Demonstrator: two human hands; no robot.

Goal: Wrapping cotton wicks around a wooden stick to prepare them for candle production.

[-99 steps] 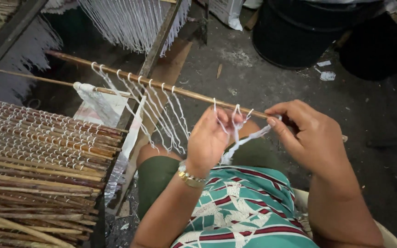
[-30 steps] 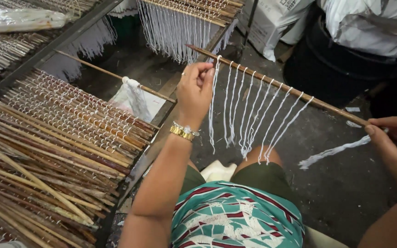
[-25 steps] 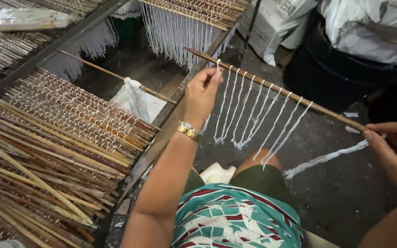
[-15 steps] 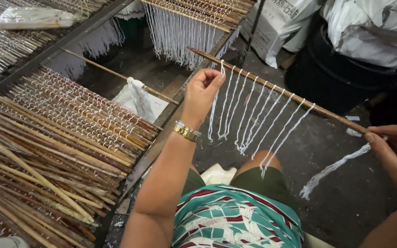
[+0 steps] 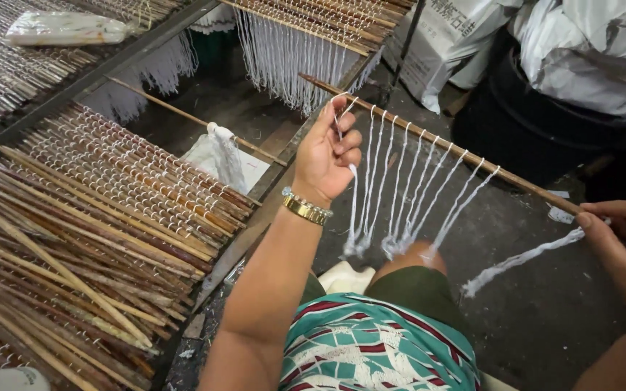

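A thin wooden stick point(image 5: 465, 153) runs from upper middle down to the right, with several white string loops point(image 5: 407, 188) hanging from it. My left hand point(image 5: 327, 156), with a gold bracelet at the wrist, pinches one white loop near the stick's far end. My right hand point(image 5: 621, 235) grips the stick's near end at the right edge, with a loose white string tail point(image 5: 523, 259) trailing from it. My knee in dark shorts lies under the loops.
A big stack of sticks wound with white string point(image 5: 103, 210) fills the left. A rack of hanging white strings point(image 5: 291, 43) stands ahead. A white plastic bag point(image 5: 222, 156), white sacks point(image 5: 545, 43) and a dark bin point(image 5: 537, 137) are nearby on the concrete floor.
Since the oldest frame my hands have spread apart along the stick. In the last second my left hand stayed at the far end, fingers closing on a loop; the tail swung slightly.
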